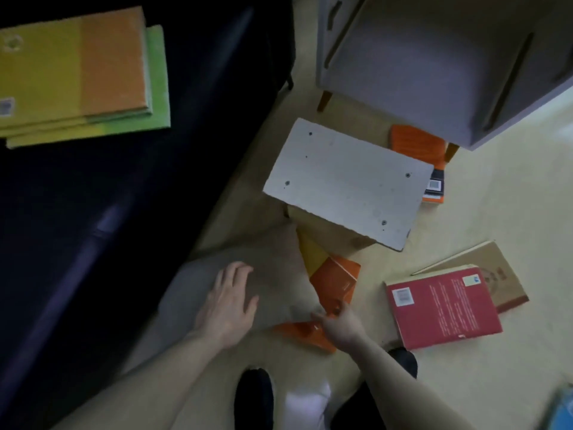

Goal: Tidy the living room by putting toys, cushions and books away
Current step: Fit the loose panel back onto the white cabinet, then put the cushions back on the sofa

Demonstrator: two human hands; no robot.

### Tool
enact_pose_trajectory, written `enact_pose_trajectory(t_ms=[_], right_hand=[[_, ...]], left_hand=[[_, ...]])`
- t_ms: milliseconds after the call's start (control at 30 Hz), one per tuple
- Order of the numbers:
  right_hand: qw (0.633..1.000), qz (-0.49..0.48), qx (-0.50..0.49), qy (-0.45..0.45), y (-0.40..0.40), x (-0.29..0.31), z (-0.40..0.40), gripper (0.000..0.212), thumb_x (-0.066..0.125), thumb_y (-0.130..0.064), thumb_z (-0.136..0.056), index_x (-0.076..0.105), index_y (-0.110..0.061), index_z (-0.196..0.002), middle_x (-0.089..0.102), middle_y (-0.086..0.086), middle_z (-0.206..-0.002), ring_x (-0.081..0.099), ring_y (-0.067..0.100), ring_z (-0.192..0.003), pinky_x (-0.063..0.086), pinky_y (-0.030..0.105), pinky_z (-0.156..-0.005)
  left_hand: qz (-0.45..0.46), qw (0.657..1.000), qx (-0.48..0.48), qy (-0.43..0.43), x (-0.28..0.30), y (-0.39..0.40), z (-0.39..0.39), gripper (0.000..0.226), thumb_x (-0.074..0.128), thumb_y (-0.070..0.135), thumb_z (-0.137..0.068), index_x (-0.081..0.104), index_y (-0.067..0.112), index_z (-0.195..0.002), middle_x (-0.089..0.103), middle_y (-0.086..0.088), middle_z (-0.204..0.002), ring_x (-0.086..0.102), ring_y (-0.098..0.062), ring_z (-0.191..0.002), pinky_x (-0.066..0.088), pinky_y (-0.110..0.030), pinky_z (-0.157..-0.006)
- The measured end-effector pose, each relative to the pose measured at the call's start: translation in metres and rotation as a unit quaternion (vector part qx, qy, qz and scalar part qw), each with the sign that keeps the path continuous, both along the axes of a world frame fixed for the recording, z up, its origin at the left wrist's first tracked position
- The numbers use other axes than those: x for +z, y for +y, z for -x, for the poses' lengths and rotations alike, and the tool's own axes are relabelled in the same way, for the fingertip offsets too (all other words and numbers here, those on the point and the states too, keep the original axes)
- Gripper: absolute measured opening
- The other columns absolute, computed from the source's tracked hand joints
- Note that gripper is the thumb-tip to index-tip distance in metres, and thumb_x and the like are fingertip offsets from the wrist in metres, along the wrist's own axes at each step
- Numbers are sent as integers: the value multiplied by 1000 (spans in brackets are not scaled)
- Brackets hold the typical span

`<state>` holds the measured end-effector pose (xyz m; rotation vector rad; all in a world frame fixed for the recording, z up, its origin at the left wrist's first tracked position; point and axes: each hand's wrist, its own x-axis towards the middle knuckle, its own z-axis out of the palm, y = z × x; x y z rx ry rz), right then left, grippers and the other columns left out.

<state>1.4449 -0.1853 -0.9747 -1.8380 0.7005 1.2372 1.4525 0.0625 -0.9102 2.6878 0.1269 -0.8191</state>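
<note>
- A person's left hand (231, 301) lies flat, fingers (238, 271) spread and holding nothing, on a grey cushion (273, 274) that sits on the pale floor (496, 212) against the edge of a dark sofa (108, 228).
- The right hand (336, 324) reaches to the cushion's right corner, its fingers bent round the edge of an orange book (335, 280); whether the grip is firm is too blurred to tell.
- That book, orange with a yellow upper part, lies half under the cushion; a second orange book (305, 335) shows just below it, beside the wrist.
- A red book (443, 305) lies face down to the right, overlapping a brown book (493, 268); the floor beyond them, toward the right edge, is open.
- A low grey bench (344, 181) stands just above the cushion, leaving only a narrow strip of floor between it and the sofa.
- Another orange book (418, 147) lies between the bench and a grey cabinet (434, 63) on wooden legs, partly tucked beneath it.
- A stack of yellow, orange and green books (77, 76) rests on the sofa seat, top left.
- A blue item (561, 411) shows at the bottom right corner, cut off by the frame.
- The person's dark shoes (255, 395) stand close behind the cushion.
</note>
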Motion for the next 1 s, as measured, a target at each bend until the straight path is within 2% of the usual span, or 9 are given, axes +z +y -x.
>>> enact_pose_trajectory(t_ms=[67, 167, 267, 367, 467, 567, 700, 900, 1000], right_hand=[[999, 14, 34, -3, 28, -12, 2, 94, 72, -51, -86, 26, -12, -158, 47, 9, -153, 48, 30, -138, 42, 34, -109], [997, 52, 50, -5, 48, -28, 4, 87, 70, -53, -87, 32, -10, -153, 51, 11, -148, 51, 33, -134, 44, 35, -104], [995, 67, 69, -37, 52, -36, 11, 63, 64, -57, -89, 56, -15, -135, 67, 7, -129, 63, 30, -118, 52, 38, -97], [998, -24, 23, -48, 55, -12, 21, 28, 66, -44, -91, 72, -22, -107, 75, -2, -100, 71, 21, -92, 60, 40, -84], [991, -125, -33, -31, 61, 52, 28, 15, 68, -25, -96, 75, -12, -94, 73, -2, -82, 68, 18, -75, 57, 30, -66], [980, -171, -91, -42, 63, 137, 28, 17, 67, -19, -96, 74, -5, -90, 71, 6, -79, 65, 20, -72, 53, 32, -66], [975, -186, -113, -46, 66, 257, 20, 20, 66, -17, -96, 71, -7, -80, 67, 11, -78, 61, 23, -70, 52, 36, -70], [976, -156, -141, -52, 47, 444, 22, 8, 71, -13, -92, 70, -6, -90, 59, 10, -66, 54, 17, -55, 44, 28, -52], [969, -180, -164, -50, 34, 517, 25, 22, 75, -17, -89, 60, -1, -90, 48, 17, -77, 47, 17, -54, 42, 26, -52]], left_hand=[[-21, 997, -3, 76, -10, 27, 25, 52, 54, 39, -100, 36, 24, -146, 25, 4, -152, 39, -21, -136, 40, -36, -110], [-29, 989, 2, 142, -22, 46, 44, 51, 58, 36, -97, 37, 26, -142, 28, 4, -147, 42, -19, -130, 42, -34, -106], [-24, 989, 25, 144, -26, 60, 56, 48, 60, 34, -93, 41, 26, -137, 33, 6, -139, 45, -18, -125, 46, -35, -101], [-31, 984, 73, 159, -17, 73, 72, 55, 62, 27, -92, 38, 25, -141, 35, 5, -141, 44, -18, -126, 46, -34, -100], [-17, 972, 158, 172, 13, 80, 91, 68, 64, 19, -90, 32, 22, -149, 35, 0, -147, 43, -22, -131, 45, -37, -104], [-8, 968, 182, 175, 62, 84, 107, 81, 68, 20, -88, 24, 22, -156, 32, -2, -153, 39, -26, -137, 44, -37, -105], [-8, 959, 209, 192, 144, 89, 125, 90, 75, 22, -83, 23, 23, -156, 28, -3, -155, 35, -27, -140, 43, -37, -105], [32, 950, 236, 204, 299, 103, 146, 103, 79, 18, -78, 18, 24, -160, 20, -2, -162, 34, -30, -141, 42, -35, -106], [61, 930, 300, 205, 357, 115, 156, 114, 83, 35, -68, 17, 27, -161, 22, -2, -164, 36, -32, -143, 43, -39, -108]])
